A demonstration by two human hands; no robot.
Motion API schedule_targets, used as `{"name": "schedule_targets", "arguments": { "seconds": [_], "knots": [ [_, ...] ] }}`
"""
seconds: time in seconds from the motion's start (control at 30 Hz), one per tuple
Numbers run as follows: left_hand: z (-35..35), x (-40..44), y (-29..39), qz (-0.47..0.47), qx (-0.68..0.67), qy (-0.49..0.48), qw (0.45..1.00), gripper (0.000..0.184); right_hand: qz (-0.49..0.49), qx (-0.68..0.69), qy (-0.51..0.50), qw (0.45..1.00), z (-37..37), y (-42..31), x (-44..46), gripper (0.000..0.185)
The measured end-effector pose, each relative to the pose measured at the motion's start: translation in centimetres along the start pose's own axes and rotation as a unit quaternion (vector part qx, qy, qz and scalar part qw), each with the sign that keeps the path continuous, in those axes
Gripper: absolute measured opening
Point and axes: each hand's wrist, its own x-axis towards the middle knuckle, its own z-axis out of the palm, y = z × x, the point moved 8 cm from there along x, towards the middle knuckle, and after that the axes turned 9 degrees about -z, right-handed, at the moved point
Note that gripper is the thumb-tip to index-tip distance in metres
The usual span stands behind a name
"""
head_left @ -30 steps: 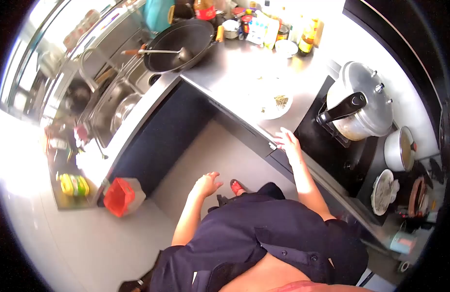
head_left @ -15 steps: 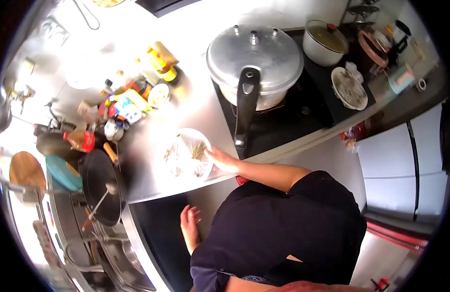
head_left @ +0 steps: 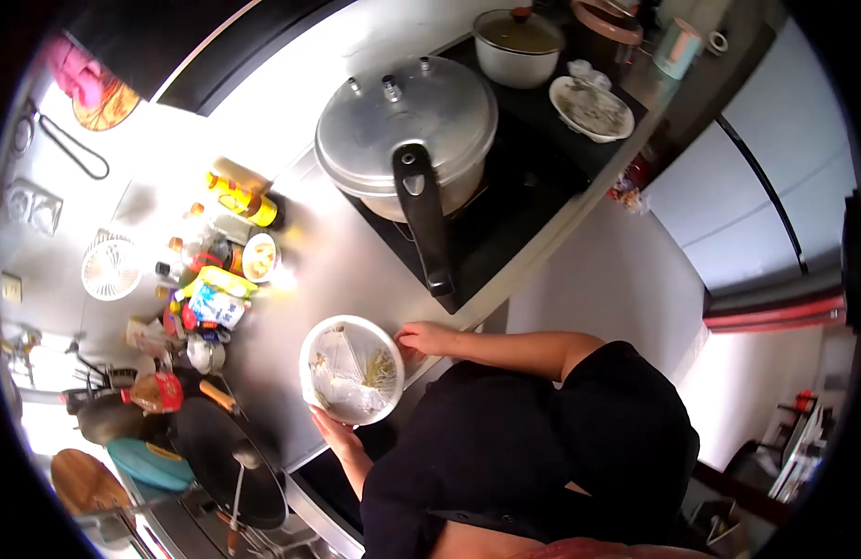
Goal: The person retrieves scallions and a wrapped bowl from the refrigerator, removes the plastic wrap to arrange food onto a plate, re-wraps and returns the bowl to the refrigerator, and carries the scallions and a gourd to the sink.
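A round white bowl (head_left: 352,370) with clear film and some greenish-brown herbs or scraps in it is at the near edge of the steel counter. My left hand (head_left: 339,435) grips its lower rim from the near side, fingers partly hidden under it. At the bowl's right side, my right hand (head_left: 425,341) has its fingers curled against the rim. A large pressure cooker (head_left: 407,121) with a long black handle stands on the black stove (head_left: 533,177) beyond my right hand.
Left of the bowl lies a black wok (head_left: 221,456) with a ladle. Bottles (head_left: 244,200) and a small bowl (head_left: 261,258) stand behind. A lidded pot (head_left: 519,56) and an oval dish (head_left: 591,109) are at the far right, near a white fridge (head_left: 728,186).
The view has turned right. My left hand has come up from beside the body to the bowl and taken hold of its rim; my right hand has moved from the counter edge to the bowl's side.
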Motion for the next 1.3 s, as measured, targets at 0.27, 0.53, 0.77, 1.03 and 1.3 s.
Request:
{"name": "schedule_targets", "arguments": {
  "seconds": [0.27,0.53,0.77,1.03,1.3],
  "knots": [
    [-4.2,-1.8,-3.4,-0.080,0.123,0.003,0.989,0.039,-0.077,0.012,0.311,0.947,-19.8,-1.1,-12.0,0.021],
    [7.6,-6.9,-12.1,-0.046,0.373,-0.237,0.896,0.020,-0.220,-0.001,0.631,0.744,-53.0,-11.7,-29.1,0.031],
    [16.4,-7.5,-12.2,-0.146,-0.155,-0.141,0.967,0.041,-0.103,-0.014,0.518,0.849,-62.2,-16.1,-27.0,0.041],
    [16.8,-5.1,-9.0,-0.050,-0.468,-0.027,0.882,0.047,-0.172,-0.045,0.426,0.887,-68.3,-15.1,-24.9,0.033],
    [12.5,-3.3,-6.9,0.017,-0.404,0.113,0.907,0.047,-0.120,-0.044,0.447,0.885,-64.9,-14.8,-27.4,0.035]
  ]
}}
